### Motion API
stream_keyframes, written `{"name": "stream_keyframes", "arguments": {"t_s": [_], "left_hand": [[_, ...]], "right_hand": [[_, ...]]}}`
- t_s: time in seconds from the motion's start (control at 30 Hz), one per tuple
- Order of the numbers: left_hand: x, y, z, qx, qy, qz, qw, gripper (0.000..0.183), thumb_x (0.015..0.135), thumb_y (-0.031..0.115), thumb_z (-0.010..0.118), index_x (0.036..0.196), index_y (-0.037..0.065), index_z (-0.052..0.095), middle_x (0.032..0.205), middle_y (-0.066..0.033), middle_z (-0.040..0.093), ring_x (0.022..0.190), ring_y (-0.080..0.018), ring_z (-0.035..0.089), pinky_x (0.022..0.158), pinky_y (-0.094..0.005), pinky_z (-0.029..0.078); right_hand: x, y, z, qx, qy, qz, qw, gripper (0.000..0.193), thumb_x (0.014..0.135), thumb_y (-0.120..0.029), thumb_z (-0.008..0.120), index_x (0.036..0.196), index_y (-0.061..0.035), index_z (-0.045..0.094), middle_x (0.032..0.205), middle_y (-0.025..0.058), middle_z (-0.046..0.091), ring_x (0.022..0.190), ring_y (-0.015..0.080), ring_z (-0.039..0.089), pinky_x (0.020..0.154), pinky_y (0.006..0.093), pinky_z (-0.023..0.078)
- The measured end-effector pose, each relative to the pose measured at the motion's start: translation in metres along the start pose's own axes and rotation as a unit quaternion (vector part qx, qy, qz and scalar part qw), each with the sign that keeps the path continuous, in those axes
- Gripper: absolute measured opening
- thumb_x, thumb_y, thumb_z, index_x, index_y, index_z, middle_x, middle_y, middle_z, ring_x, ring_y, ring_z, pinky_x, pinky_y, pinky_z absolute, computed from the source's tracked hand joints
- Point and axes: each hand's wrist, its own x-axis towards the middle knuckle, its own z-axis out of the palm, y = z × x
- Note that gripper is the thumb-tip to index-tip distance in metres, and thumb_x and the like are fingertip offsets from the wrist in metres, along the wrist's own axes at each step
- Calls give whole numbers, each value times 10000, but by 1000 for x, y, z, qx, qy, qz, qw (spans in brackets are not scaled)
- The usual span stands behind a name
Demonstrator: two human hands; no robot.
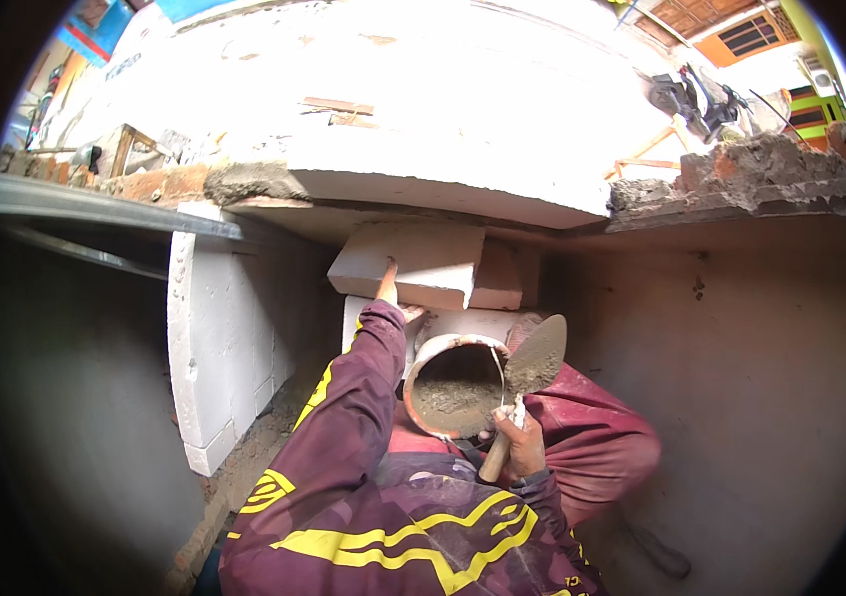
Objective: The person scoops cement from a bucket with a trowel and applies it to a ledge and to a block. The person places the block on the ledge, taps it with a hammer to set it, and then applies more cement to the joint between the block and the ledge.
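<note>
The trowel [536,360] is in the right hand [522,445], whose fingers wrap closely around the wooden handle. Its blade lies beyond those fingers, on the far side from the body, just right of the bucket's rim. The tip points away from the person and a little to the right; the long axis runs along handle and blade, the butt end toward the torso. Grey mortar coats the blade's upper face. The bucket [410,397], mortar [451,399] inside, has its mouth facing the person, directly left of the trowel; the right hand is the nearer one to it.

The left hand [390,288] reaches past the bucket's far left edge to a white block [413,256]. One digit lies up along its near face, the others partly hidden at its lower edge; I cannot tell whether they grip. The block's long axis runs left to right, above the left corner of a lower white block [354,316].
</note>
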Motion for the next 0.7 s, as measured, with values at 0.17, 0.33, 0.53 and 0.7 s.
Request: {"name": "stream_keyframes", "arguments": {"t_s": [0.17, 0.33, 0.53, 0.7], "left_hand": [[17, -17, 16, -9, -52, 59, 997, 898, 797, 493, 801, 1471, 113, 345, 1396, -184, 488, 1273, -398, 476, 1071, -643, 359], [17, -2, 24, 48, -32, 94, 994, 604, 852, 459, 731, 1288, 90, 534, 1174, -139, 641, 1094, -328, 620, 973, -542, 491], [-44, 21, 4, 22, -17, 94, 995, 586, 863, 528, 676, 1238, 90, 566, 1148, -116, 669, 1037, -324, 662, 870, -478, 549], [-130, 12, -46, -29, -60, 123, 990, 549, 958, 551, 481, 1253, 93, 560, 1172, -113, 665, 1066, -322, 657, 879, -485, 562]], "right_hand": [[6, 3, -27, -61, 44, -14, 997, 160, 899, -137, 716, 939, -31, 603, 782, 36, 601, 646, 146, 615, 595, 298, 539], [9, 4, -36, -102, 13, -30, 994, 159, 897, -142, 720, 924, -24, 618, 778, 21, 590, 612, 113, 566, 578, 275, 528], [14, -9, -23, -15, -9, -45, 999, 176, 884, -161, 730, 935, -23, 633, 708, -1, 579, 546, 81, 544, 514, 244, 471], [34, -32, 9, 0, -18, -82, 996, 168, 873, -147, 735, 928, -41, 617, 697, -3, 571, 505, 92, 539, 460, 255, 466]]}}
